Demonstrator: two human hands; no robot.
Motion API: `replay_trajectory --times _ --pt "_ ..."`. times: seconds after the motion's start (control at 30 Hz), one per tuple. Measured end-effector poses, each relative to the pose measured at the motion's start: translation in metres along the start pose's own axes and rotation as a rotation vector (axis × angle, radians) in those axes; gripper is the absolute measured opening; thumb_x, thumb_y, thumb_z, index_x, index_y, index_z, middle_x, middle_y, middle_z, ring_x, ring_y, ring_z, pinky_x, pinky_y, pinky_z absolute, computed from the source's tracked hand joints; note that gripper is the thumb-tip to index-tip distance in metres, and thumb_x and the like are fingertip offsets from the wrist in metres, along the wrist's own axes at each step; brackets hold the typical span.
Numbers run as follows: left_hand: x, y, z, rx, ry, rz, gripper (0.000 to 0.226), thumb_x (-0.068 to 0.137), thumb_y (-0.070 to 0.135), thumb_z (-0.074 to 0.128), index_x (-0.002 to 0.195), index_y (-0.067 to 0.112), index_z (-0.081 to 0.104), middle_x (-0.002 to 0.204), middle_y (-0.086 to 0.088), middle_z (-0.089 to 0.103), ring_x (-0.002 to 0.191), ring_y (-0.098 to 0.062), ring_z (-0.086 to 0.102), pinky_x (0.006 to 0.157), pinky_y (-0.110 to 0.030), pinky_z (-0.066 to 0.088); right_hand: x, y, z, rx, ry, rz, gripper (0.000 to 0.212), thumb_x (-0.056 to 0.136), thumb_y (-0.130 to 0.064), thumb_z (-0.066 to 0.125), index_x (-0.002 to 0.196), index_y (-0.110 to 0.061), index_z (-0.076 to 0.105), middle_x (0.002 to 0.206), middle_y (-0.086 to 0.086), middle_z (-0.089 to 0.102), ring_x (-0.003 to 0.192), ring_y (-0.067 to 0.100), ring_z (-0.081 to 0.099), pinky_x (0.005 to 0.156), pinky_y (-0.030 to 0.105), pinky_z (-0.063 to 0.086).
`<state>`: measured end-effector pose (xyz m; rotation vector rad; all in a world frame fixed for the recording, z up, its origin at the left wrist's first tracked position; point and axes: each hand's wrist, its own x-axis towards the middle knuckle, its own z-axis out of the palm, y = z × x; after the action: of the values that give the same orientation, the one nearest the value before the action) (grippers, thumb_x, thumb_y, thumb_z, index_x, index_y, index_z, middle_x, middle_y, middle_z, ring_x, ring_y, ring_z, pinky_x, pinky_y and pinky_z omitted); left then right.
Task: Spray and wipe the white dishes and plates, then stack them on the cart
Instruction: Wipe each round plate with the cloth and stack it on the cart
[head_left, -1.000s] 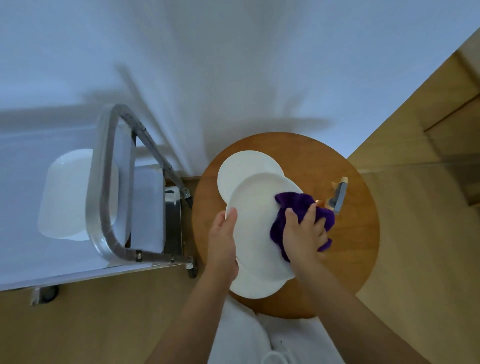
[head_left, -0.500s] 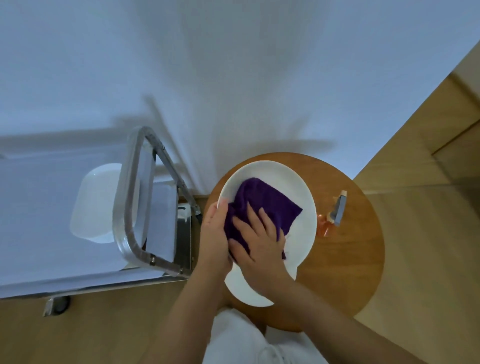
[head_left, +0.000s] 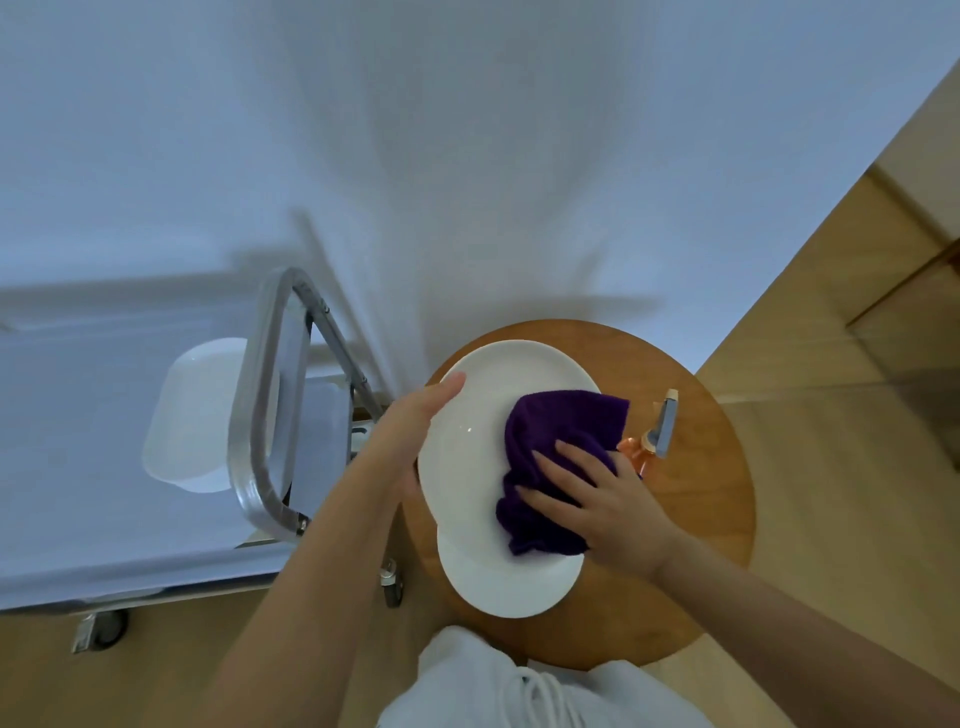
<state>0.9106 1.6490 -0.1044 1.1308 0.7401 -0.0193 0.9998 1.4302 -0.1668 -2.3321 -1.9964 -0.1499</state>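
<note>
Left hand (head_left: 410, 431) fingers straight, palm against plate (head_left: 467, 447) edge, forearm reaching in from bottom-left. Right hand (head_left: 608, 499) flat, fingers spread, pressing cloth (head_left: 556, 447), forearm from bottom-right.

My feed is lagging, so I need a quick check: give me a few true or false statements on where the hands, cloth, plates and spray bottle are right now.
1. The right hand presses the purple cloth onto the top plate. True.
2. The left hand holds the spray bottle. False: it steadies the plate's left edge; the bottle stands on the round table.
3. Another plate lies under the top plate. True.
4. The cart holds nothing. False: a white dish sits on it.
</note>
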Motion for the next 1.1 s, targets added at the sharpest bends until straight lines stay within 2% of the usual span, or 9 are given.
replay_trajectory --times 0.07,0.2,0.33,0.43,0.63,0.77,0.97,1.03,1.1 --pt "0.003 0.009 -0.006 -0.059 -0.036 -0.008 0.044 0.075 0.045 0.059 0.107 0.015 0.065 0.093 -0.006 0.075 0.082 -0.020 0.072 0.059 -0.030 0.056 0.003 -0.006 -0.001 0.035 0.103 0.029 0.072 0.057 -0.032 0.086 0.122 -0.024 0.054 0.115 0.004 0.067 0.097 0.027 0.066 0.071 0.040 0.055" --pt "0.004 0.004 0.007 -0.150 -0.027 0.065 0.052 0.080 0.035 0.069 0.126 0.018 0.054 0.109 -0.007 0.064 0.094 -0.025 0.065 0.067 -0.034 0.056 0.027 -0.026 -0.012 0.222 0.257 0.259 0.056 0.058 -0.021 0.086 0.110 -0.011 0.068 0.093 0.003 0.072 0.071 0.018 0.067 0.055 0.028 0.055" --pt "0.002 -0.033 0.046 -0.057 0.388 0.130 0.040 0.089 0.033 0.060 0.123 0.044 0.042 0.111 0.009 0.056 0.107 -0.022 0.057 0.085 -0.042 0.057 0.056 -0.045 -0.026 0.218 0.277 0.453 0.049 0.062 -0.019 0.085 0.108 -0.012 0.069 0.093 0.004 0.073 0.073 0.021 0.068 0.057 0.029 0.053" --pt "0.000 -0.036 0.046 -0.011 0.508 0.198 0.021 0.090 0.049 0.042 0.111 0.052 0.044 0.115 0.006 0.058 0.108 -0.022 0.057 0.090 -0.046 0.053 0.063 -0.060 -0.026 0.221 0.272 0.465 0.057 0.061 -0.022 0.086 0.114 -0.013 0.066 0.102 0.005 0.071 0.083 0.023 0.068 0.063 0.034 0.055" --pt "-0.001 -0.007 0.011 0.036 0.333 0.061 0.025 0.096 0.049 0.042 0.102 0.029 0.056 0.109 -0.007 0.064 0.101 -0.030 0.062 0.090 -0.052 0.051 0.032 -0.043 -0.013 0.114 0.121 0.154 0.081 0.051 -0.028 0.089 0.125 -0.023 0.055 0.127 0.006 0.059 0.112 0.030 0.058 0.087 0.049 0.049" --pt "-0.002 0.011 -0.018 0.082 0.191 -0.022 0.032 0.095 0.041 0.050 0.112 0.017 0.062 0.092 -0.004 0.074 0.085 -0.022 0.070 0.070 -0.036 0.054 0.019 -0.019 -0.022 0.053 -0.022 -0.006 0.088 0.048 -0.037 0.090 0.128 -0.027 0.055 0.128 0.004 0.059 0.113 0.027 0.059 0.087 0.043 0.050" --pt "0.008 0.023 -0.044 0.098 0.065 -0.195 0.036 0.093 0.043 0.051 0.112 0.014 0.059 0.096 -0.013 0.070 0.076 -0.024 0.071 0.058 -0.032 0.055 0.030 -0.016 -0.057 0.358 -0.097 0.006 0.059 0.078 -0.023 0.073 0.132 -0.029 0.050 0.128 -0.007 0.056 0.117 0.012 0.049 0.094 0.028 0.038" --pt "0.011 0.022 -0.048 0.023 -0.034 -0.276 0.051 0.085 0.062 0.051 0.105 0.016 0.058 0.106 -0.017 0.069 0.093 -0.031 0.069 0.073 -0.045 0.057 0.031 -0.016 -0.067 0.640 -0.153 0.151 0.052 0.081 -0.020 0.070 0.128 -0.034 0.051 0.117 -0.020 0.056 0.109 0.000 0.049 0.087 0.015 0.042" --pt "0.015 0.016 -0.050 -0.013 -0.081 -0.321 0.079 0.069 0.082 0.047 0.112 0.016 0.052 0.125 -0.011 0.060 0.119 -0.034 0.054 0.099 -0.059 0.038 0.031 -0.014 -0.077 0.924 -0.172 0.333 0.046 0.078 -0.022 0.074 0.114 -0.041 0.052 0.101 -0.029 0.056 0.099 -0.003 0.054 0.074 0.011 0.049"
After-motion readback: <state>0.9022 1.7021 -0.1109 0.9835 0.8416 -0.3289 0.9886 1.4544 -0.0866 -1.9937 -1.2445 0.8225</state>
